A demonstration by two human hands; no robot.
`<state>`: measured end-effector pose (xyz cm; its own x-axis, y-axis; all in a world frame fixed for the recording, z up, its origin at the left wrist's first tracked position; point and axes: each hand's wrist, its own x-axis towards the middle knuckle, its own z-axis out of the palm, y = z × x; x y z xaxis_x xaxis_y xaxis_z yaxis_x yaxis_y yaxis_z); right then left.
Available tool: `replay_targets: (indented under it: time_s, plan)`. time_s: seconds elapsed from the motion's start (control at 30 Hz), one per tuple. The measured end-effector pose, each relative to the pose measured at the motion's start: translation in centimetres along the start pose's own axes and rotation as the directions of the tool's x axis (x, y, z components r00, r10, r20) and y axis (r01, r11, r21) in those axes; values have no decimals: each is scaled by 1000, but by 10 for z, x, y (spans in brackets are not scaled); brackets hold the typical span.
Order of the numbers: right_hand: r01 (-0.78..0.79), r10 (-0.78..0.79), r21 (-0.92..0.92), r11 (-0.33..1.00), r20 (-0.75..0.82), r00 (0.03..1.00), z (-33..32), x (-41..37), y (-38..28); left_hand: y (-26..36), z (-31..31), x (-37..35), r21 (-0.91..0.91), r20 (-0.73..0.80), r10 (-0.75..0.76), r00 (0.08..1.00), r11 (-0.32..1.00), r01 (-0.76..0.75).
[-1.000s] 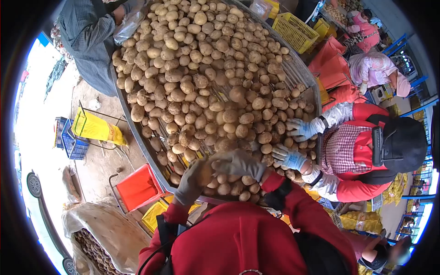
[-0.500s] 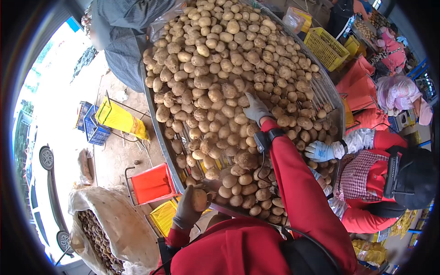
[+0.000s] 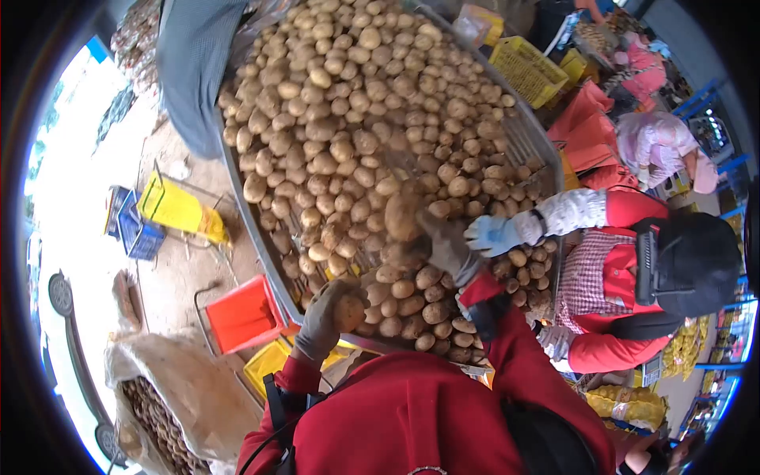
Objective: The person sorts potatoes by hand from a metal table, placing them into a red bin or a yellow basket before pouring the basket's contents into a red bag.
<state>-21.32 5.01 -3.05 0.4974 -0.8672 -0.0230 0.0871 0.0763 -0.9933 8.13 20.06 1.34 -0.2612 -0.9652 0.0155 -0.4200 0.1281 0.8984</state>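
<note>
A large metal-edged sorting table (image 3: 261, 255) holds a thick layer of potatoes (image 3: 340, 150). My left hand (image 3: 321, 321), in a grey glove, is wrapped round a potato (image 3: 349, 312) at the table's near left edge. Over the middle of the heap, my right hand (image 3: 448, 247), also gloved in grey, is blurred by motion. Its fingers are beside a large potato (image 3: 403, 216) and a dark, smeared one just below; whether it grips either is unclear. A co-worker's blue-gloved hand (image 3: 492, 235) is just right of my right hand, over the potatoes.
At the right a co-worker (image 3: 609, 277) in a black cap leans over the table. A red basket (image 3: 241, 317), a yellow bag (image 3: 178, 207) and a big sack of potatoes (image 3: 190, 388) stand at the left. A yellow crate (image 3: 528, 73) is beyond the table.
My right hand has drawn back nearer to me, beside a large potato. My left hand still holds its potato. The co-worker's blue-gloved hand has reached further in, and the whole view has shifted.
</note>
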Motion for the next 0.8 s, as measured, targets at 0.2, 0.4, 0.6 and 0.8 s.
replay_targets:
  time_s: [0.2,0.4,0.6,0.8]
  plan:
    - [-193,186,-389,901,-55,981,36,-72,-78,23,8,55,101,173,494,852,852,-514]
    - [128,-322,-680,721,-166,932,88,-101,-95,59,18,33,34,215,400,891,909,-416]
    - [-241,-11,-517,821,-437,899,80,-93,-64,59,12,14,-75,181,389,903,921,-381]
    - [-221,148,-190,957,-333,931,92,-116,-86,34,10,-8,-719,247,-211,946,614,325]
